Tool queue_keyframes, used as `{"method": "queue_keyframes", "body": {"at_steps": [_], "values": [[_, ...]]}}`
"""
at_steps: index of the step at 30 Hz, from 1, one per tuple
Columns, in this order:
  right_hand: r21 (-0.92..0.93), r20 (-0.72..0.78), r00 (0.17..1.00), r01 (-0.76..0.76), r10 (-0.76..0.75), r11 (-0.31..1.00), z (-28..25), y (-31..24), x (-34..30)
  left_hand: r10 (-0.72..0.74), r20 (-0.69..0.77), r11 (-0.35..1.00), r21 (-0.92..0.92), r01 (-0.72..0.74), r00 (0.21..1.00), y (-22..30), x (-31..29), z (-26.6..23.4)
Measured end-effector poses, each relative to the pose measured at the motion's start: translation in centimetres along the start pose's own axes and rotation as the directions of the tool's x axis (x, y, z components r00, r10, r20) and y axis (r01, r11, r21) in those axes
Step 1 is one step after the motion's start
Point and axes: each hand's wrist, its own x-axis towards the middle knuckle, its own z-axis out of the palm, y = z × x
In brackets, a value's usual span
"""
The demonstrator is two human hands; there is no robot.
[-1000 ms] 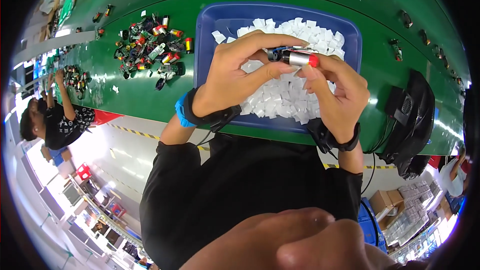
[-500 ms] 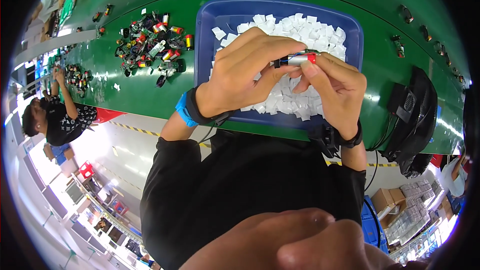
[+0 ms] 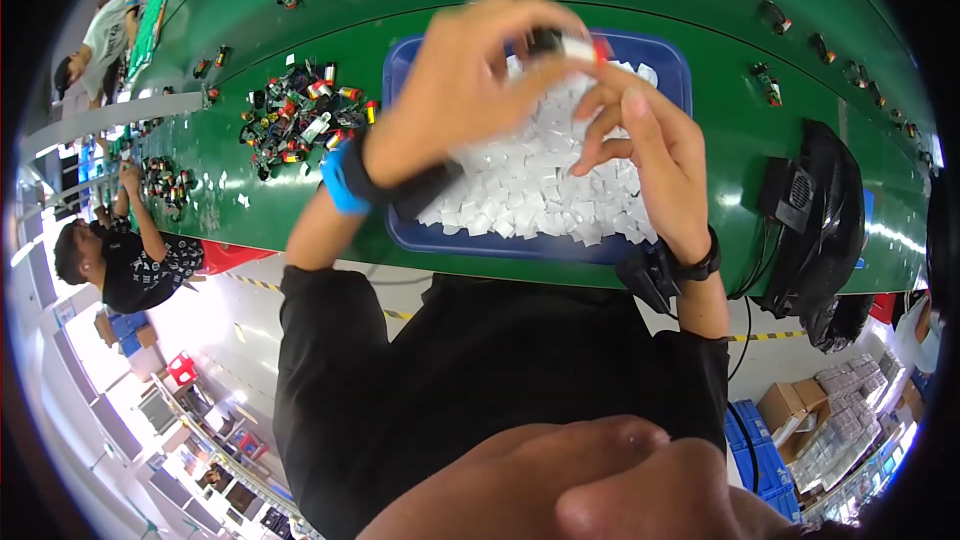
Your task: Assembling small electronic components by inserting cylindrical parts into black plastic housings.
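Note:
My left hand (image 3: 450,90), smeared by motion, grips a small battery assembly (image 3: 580,48) between thumb and fingers. The assembly has a silvery-white cylinder, a red end and a dark part at its other side. Just right of it is my right hand (image 3: 655,155), fingers apart and partly curled, with nothing visible in them. Both hands are above a blue tray (image 3: 690,90) heaped with small white square pieces (image 3: 520,202).
Left of the tray lies a pile of similar battery assemblies (image 3: 300,120) on the green table (image 3: 340,35). More stand scattered along the far side. A black bag (image 3: 830,220) and a black vented box (image 3: 795,190) lie at right. A co-worker (image 3: 130,260) works at left.
My left hand has lifted the battery assembly away and upward, out of my right hand's fingers. My right hand has opened and shifted slightly left. The whole view has tilted a little.

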Motion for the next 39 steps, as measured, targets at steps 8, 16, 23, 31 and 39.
{"method": "queue_keyframes", "body": {"at_steps": [8,16,23,31,39], "values": [[-0.223,0.064,0.995,0.083,-0.071,0.971,-0.2,0.3,0.3,0.134,0.000,0.779,0.618,-0.105,0.991,-17.4,11.4,0.0],[-0.246,0.059,0.994,0.106,-0.095,0.963,-0.4,0.8,0.4,-0.285,0.221,0.935,0.280,0.219,0.933,-18.3,16.3,4.3],[-0.421,-0.160,0.943,0.200,-0.290,0.885,-1.1,0.4,0.9,-0.124,0.201,0.774,-0.593,0.221,0.972,-6.5,8.0,1.2],[-0.618,0.089,0.918,0.355,-0.387,0.701,-1.7,0.7,0.8,-0.174,0.143,0.839,-0.497,0.222,0.974,0.7,-2.9,0.3],[-0.718,0.241,0.809,0.520,-0.536,0.462,-1.9,1.4,0.3,0.256,-0.265,0.966,0.040,-0.254,0.930,-0.6,-4.6,1.2]]}}
